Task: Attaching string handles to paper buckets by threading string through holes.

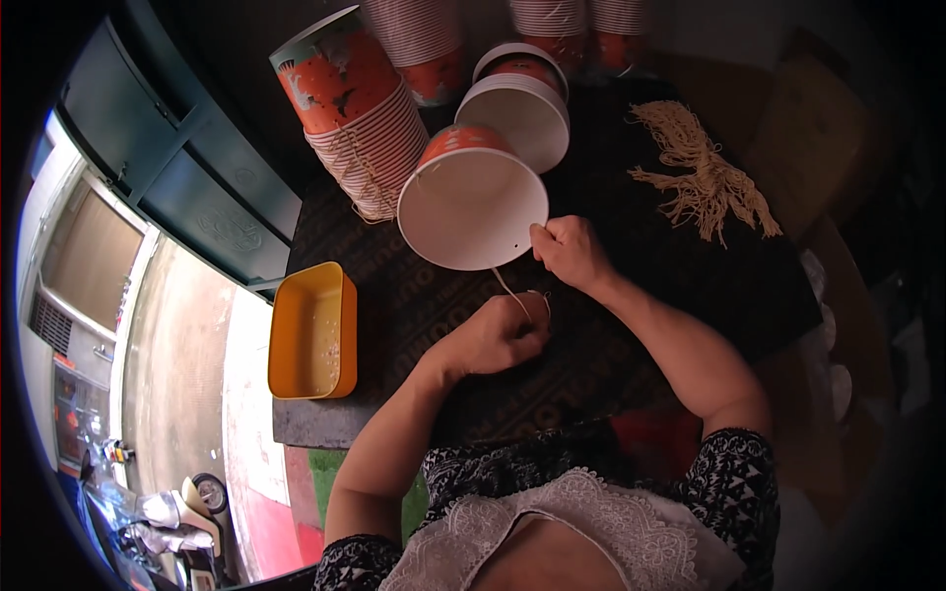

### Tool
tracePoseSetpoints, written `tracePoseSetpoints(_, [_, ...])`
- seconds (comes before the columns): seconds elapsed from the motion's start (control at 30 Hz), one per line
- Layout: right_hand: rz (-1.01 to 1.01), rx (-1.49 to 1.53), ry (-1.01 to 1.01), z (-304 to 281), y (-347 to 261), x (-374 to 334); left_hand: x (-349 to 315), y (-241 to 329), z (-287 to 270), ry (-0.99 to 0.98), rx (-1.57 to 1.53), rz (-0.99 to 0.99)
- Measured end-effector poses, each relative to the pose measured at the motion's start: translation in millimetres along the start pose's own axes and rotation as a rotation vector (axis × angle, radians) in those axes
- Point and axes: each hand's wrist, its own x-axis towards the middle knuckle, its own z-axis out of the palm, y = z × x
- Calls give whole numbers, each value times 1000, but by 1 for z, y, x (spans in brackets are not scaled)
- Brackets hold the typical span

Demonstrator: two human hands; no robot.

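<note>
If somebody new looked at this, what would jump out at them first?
Probably the tub in the middle, its white inside facing the viewer, with the right hand closed on its rim and a string running from below it to the left hand. Next, the bright yellow container on the dark table's left side. Then the pale bundle of strings at upper right.

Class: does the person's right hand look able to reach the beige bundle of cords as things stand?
Probably yes: only dark tabletop shows between the right hand and the bundle of cords. That hand holds the tub by its rim, though, so it would likely need to let go first.
</note>
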Motion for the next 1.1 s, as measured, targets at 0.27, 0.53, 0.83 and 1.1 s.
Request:
tracePoseSetpoints(0.27, [79, -85, -29, -22, -32, -6, -16, 7, -23, 246, -489, -15])
tracePoseSetpoints(0.53, [615, 339, -680, -23, -55, -21, -8, 9, -15, 645, 109, 185])
tracePoseSetpoints(0.83, [494, 816, -465, -17, -36, -18, -6, 17, 2, 492, 532, 159])
tracePoseSetpoints(1.1, [459, 924, -319, -20, -38, -17, -8, 17, 7, 383, 597, 31])
